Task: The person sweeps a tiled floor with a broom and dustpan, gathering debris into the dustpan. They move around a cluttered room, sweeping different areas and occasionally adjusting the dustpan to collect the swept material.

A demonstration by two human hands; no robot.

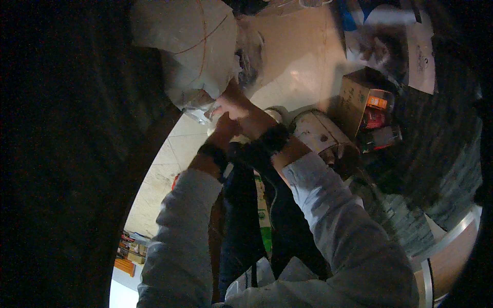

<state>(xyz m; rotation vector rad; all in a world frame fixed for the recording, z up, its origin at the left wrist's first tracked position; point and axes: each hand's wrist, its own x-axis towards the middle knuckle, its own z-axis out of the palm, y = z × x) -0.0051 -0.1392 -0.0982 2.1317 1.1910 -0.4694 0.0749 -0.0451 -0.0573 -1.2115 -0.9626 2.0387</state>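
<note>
A large pale sack, wrapped with thin brown cord, stands at the upper left in front of me. My right hand reaches to its near lower edge, fingers closed there on the sack's material. Close against it, my left hand is also closed; what lies in its fingers is hidden. Crumpled clear plastic sticks out beside the fingers, under the sack's edge. Both wrists carry dark bands, and the two forearms come in grey sleeves.
A white cylindrical container, dirty, lies right of my hands. Behind it an open cardboard box stands near orange and red packages. A pale printed sheet is farther right. Pale floor tiles show at left; a wooden-topped piece stands lower right.
</note>
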